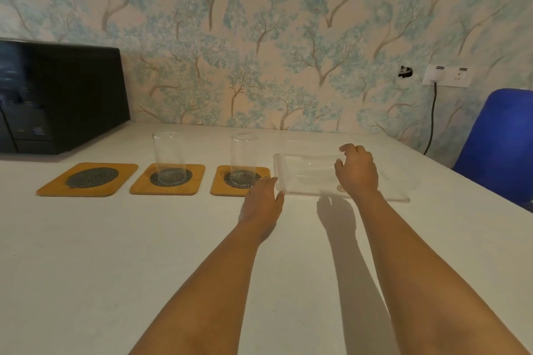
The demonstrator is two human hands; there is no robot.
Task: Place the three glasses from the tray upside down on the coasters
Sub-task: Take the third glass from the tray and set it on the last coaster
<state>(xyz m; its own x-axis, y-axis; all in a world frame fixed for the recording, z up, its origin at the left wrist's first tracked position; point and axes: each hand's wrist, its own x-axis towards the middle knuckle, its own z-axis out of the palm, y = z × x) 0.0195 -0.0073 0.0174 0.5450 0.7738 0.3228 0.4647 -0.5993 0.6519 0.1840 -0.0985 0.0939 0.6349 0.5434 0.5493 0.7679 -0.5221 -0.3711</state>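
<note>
Three wooden coasters with dark mesh centres lie in a row. The left coaster (86,179) is bare. A clear glass (168,156) stands upside down on the middle coaster (168,180), and a second glass (243,156) stands upside down on the right coaster (222,181). A clear plastic tray (300,184) sits to the right of them. My right hand (357,171) hovers over the tray with curled fingers, above the faint outline of a third glass (314,171) lying there. Whether it grips that glass is unclear. My left hand (262,200) lies flat at the tray's front left corner, holding nothing.
A black appliance (57,95) stands at the back left of the white table (115,253). A blue chair (501,147) is past the table's right edge. A wall socket (447,75) with a black cable sits on the patterned wall behind.
</note>
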